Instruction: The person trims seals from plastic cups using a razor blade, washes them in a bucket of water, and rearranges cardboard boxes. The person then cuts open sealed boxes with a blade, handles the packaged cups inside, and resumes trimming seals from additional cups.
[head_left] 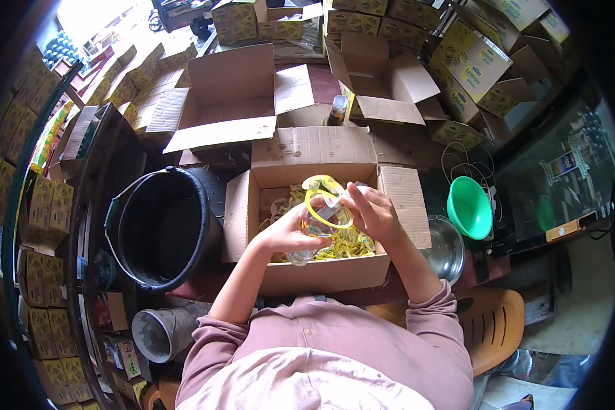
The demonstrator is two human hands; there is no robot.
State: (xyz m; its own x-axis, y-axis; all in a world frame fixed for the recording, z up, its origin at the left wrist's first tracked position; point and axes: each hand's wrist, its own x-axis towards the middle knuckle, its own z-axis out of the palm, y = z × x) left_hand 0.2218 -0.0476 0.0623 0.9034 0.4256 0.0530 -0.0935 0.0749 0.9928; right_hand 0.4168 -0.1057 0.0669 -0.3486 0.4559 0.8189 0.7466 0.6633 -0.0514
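Note:
My left hand is wrapped round a clear bottle, held tilted above an open cardboard box. A yellow neck tag with a ring-shaped end is at the bottle's upper end. My right hand pinches close to the ring, its thumb and fingers near a small whitish piece. Whether the ring is around the bottle or only in front of it, I cannot tell. Many more yellow tags lie loose inside the box under my hands.
A black bucket stands left of the box. On the right are a green bowl and a metal bowl. Two open cartons and a small bottle stand behind. Stacked yellow cartons line the left.

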